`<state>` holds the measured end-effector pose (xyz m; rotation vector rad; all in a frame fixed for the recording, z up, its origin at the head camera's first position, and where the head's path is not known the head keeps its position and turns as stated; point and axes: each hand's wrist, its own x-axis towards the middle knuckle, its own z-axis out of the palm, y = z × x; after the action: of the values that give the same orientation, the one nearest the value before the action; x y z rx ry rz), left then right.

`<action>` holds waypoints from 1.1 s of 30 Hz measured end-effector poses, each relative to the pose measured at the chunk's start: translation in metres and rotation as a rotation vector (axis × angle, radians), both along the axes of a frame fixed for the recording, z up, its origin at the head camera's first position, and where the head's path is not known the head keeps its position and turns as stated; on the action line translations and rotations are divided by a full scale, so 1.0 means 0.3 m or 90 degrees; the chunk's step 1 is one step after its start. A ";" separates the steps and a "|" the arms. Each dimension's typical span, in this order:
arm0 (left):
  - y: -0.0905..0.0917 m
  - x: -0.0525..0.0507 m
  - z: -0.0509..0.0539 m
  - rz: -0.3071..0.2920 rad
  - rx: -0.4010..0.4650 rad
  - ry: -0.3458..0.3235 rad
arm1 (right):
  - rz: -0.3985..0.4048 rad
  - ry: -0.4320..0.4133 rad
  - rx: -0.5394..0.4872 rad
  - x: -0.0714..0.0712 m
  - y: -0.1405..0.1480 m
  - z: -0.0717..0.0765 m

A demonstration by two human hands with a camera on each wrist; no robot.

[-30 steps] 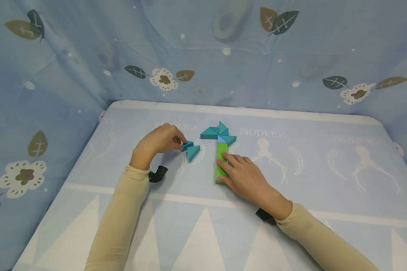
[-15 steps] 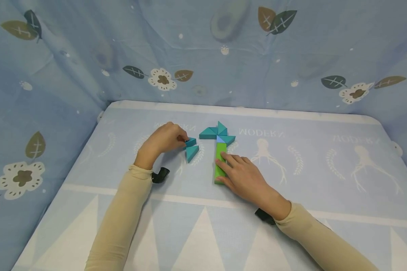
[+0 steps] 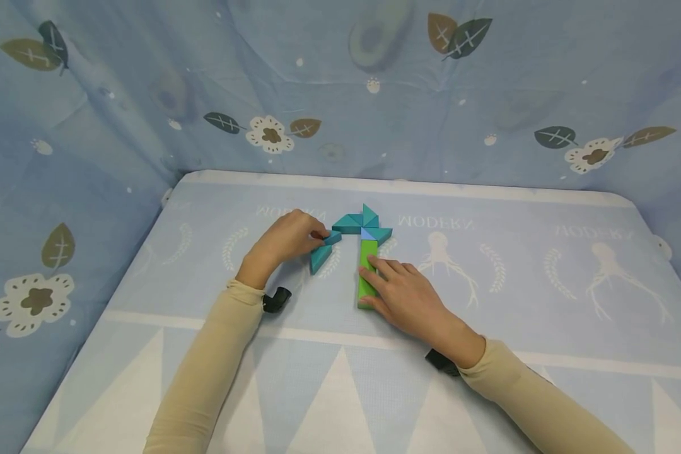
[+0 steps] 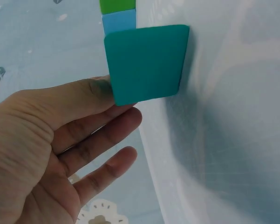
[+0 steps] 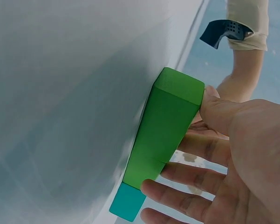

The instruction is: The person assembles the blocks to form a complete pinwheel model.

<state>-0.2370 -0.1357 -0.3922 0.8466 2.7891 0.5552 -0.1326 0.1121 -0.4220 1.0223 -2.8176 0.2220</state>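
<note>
My left hand (image 3: 289, 239) pinches a teal triangular block (image 3: 333, 238) between thumb and fingers, left of a pinwheel shape of teal triangular blocks (image 3: 349, 222). Just in front of it lies a loose teal triangular block (image 3: 320, 259). In the left wrist view a teal block face (image 4: 146, 65) covers the fingertips. A light blue triangular piece (image 3: 367, 234) joins the pinwheel to a long green bar (image 3: 367, 272) running toward me. Along the bar's right side, my right hand (image 3: 405, 291) rests with straight fingers (image 5: 181, 198), its thumb touching the near end.
A pale blue patterned mat (image 3: 522, 302) covers the table. Its white far edge (image 3: 488, 190) meets a blue patterned curtain (image 3: 340, 75), which also hangs along the left side. Black camera mounts (image 3: 277, 300) sit at both wrists.
My left hand has moved right with the pinched block, closer to the pinwheel. The loose teal triangular block has turned slightly. My right hand stays on the green bar.
</note>
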 end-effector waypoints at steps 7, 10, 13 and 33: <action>-0.009 0.001 0.004 0.008 0.011 0.006 | 0.000 -0.006 0.001 0.000 -0.003 0.002; -0.011 0.002 0.008 0.000 0.023 0.015 | -0.001 -0.006 0.000 0.000 -0.003 0.003; -0.003 0.004 0.011 -0.011 0.017 0.017 | -0.002 -0.003 -0.001 -0.001 -0.002 0.002; 0.027 0.014 0.002 -0.036 -0.019 0.014 | 0.003 0.003 -0.008 0.000 -0.002 0.003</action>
<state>-0.2328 -0.1276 -0.3917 0.9276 2.7770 0.4978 -0.1325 0.1115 -0.4211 1.0244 -2.8061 0.2373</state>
